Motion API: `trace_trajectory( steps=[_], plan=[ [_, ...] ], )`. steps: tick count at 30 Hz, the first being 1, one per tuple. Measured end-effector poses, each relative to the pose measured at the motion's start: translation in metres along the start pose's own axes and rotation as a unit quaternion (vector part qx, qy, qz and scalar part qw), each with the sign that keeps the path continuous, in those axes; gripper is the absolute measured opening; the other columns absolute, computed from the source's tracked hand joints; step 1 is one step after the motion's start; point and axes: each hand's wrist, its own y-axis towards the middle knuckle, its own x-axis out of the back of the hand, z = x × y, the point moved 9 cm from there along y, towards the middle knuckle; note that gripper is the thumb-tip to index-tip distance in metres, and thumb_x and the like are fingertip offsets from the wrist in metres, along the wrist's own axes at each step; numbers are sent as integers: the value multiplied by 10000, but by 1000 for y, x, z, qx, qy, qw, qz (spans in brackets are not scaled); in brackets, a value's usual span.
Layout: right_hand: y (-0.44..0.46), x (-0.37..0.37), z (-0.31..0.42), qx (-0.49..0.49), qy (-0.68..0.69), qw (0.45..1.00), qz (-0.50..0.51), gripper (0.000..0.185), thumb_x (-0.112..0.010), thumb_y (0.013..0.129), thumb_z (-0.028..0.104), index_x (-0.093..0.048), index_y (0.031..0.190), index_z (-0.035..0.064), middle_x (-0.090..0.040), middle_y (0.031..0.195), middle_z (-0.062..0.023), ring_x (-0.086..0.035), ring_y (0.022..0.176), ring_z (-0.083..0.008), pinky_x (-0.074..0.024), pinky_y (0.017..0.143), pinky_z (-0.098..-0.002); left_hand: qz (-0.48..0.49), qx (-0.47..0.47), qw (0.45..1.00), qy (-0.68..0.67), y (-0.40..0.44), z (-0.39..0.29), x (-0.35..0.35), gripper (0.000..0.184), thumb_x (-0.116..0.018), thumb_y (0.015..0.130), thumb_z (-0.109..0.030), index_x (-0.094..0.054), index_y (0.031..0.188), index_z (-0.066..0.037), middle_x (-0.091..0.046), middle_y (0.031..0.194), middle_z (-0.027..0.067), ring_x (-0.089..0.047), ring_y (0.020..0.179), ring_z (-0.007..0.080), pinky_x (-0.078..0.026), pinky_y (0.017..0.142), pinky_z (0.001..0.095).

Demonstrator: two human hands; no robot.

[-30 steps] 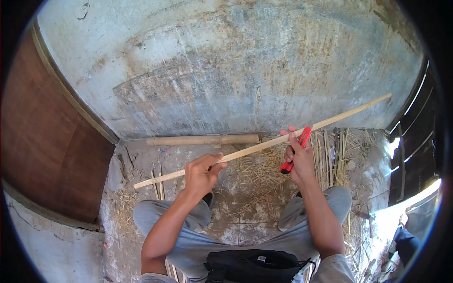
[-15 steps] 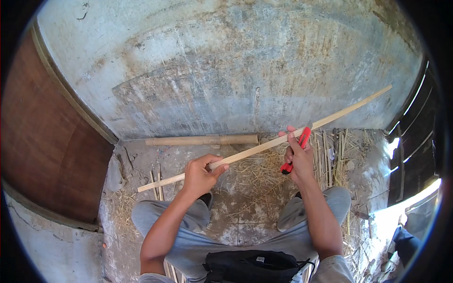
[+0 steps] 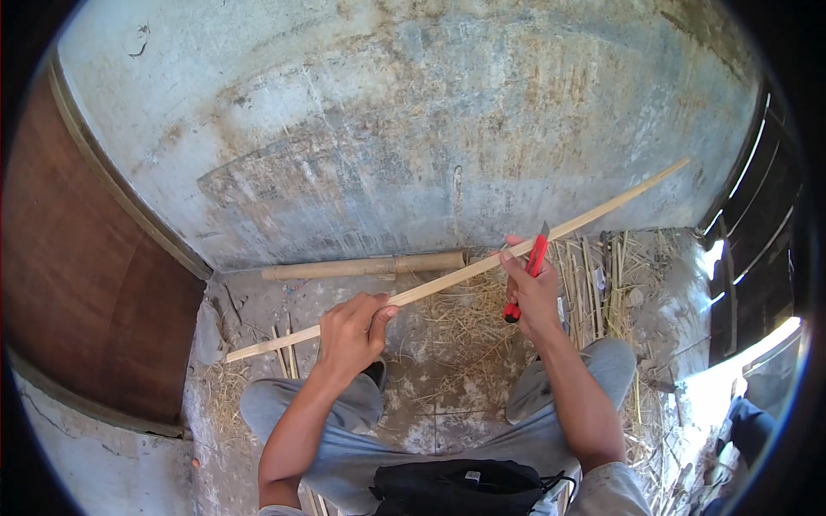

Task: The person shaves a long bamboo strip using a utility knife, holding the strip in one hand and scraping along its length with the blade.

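Note:
A long, pale bamboo strip (image 3: 449,279) slants across my view, its left end low and its right end raised in front of the wall. My left hand (image 3: 348,337) is closed around the strip left of its middle, thumb along the top side. Further right, my right hand (image 3: 538,297) grips a red utility knife (image 3: 535,261) with a black end cap, its blade out and pointing up. The fingers of that hand also touch the strip, partly behind it. Whether the blade meets the strip, I cannot tell.
A bamboo pole (image 3: 366,265) lies along the foot of the stained wall (image 3: 379,129). Shavings (image 3: 469,331) litter the floor between my feet, and several thin strips (image 3: 589,288) lie at right. A brown panel (image 3: 103,267) stands left; a black bag (image 3: 465,488) rests at my lap.
The bamboo strip has slid left and its left end sits lower. My left hand has moved left and down with it. The knife, still in my right hand, stands more upright.

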Motion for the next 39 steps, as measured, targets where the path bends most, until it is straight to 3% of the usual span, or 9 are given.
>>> trace_trajectory(
  steps=[7,18,23,25,28,32,35,37,39],
  plan=[
    [-12,-12,-15,-54,-12,998,24,309,-706,899,107,-609,1183,34,-450,641,87,-372,484,-13,-273,426,-209,76,-20,989,125,-15,-35,27,180,-714,862,-194,-631,916,-43,-651,724,115,-644,583,327,-487,505,412],
    [-67,-62,-37,-83,-66,972,210,254,-695,904,108,-621,1132,22,-649,803,7,-509,652,-21,-390,558,-209,277,230,933,-6,-125,-8,40,265,-759,846,-188,-567,895,-13,-615,640,135,-608,512,274,-454,479,368],
    [-78,-75,-31,-69,-59,957,274,256,-704,898,112,-624,1121,17,-695,905,-31,-574,765,-30,-452,669,-210,262,333,896,-131,-147,-5,36,285,-750,865,-216,-567,897,0,-599,614,130,-589,506,257,-439,483,386],
    [-80,-77,-32,-67,-85,954,279,264,-713,894,122,-626,1118,12,-684,896,-21,-587,774,-34,-465,672,-207,417,290,860,-37,-145,-18,29,371,-738,885,-253,-586,1087,19,-677,809,112,-652,728,145,-503,610,308],
    [-85,-78,-41,-94,-109,947,286,265,-723,888,131,-638,1110,13,-667,852,-1,-574,738,-30,-451,632,-206,384,166,906,-68,-116,-31,28,556,-715,902,-323,-495,1290,10,-661,1073,133,-651,957,190,-529,790,340],
    [-90,-78,-59,-105,-121,943,290,251,-735,879,139,-657,1084,17,-644,800,21,-555,697,-28,-433,598,-206,348,192,890,-226,-74,-19,-10,610,-688,923,-321,-420,1369,-2,-586,1250,135,-617,1082,230,-515,893,377],
    [-92,-80,-62,-120,-134,940,290,244,-717,895,174,-664,1080,25,-633,776,36,-529,668,-23,-409,579,-211,327,198,832,-402,-45,-9,-49,556,-615,975,-309,-392,1380,0,-605,1202,155,-642,1005,217,-549,830,360],
    [-82,-81,-63,-58,-143,944,292,241,-682,923,251,-694,1028,34,-629,745,31,-531,657,-37,-405,575,-230,419,311,702,-484,-47,-19,-72,499,-592,990,-268,-396,1376,-18,-624,1138,135,-660,885,168,-558,752,302],
    [-72,-75,-71,-86,-185,925,322,232,-678,925,248,-703,1013,35,-620,717,37,-545,671,-46,-411,586,-226,431,329,690,-479,-49,-17,-84,439,-570,1000,-225,-418,1361,-26,-631,1115,132,-632,776,142,-529,669,281]
  ],
)
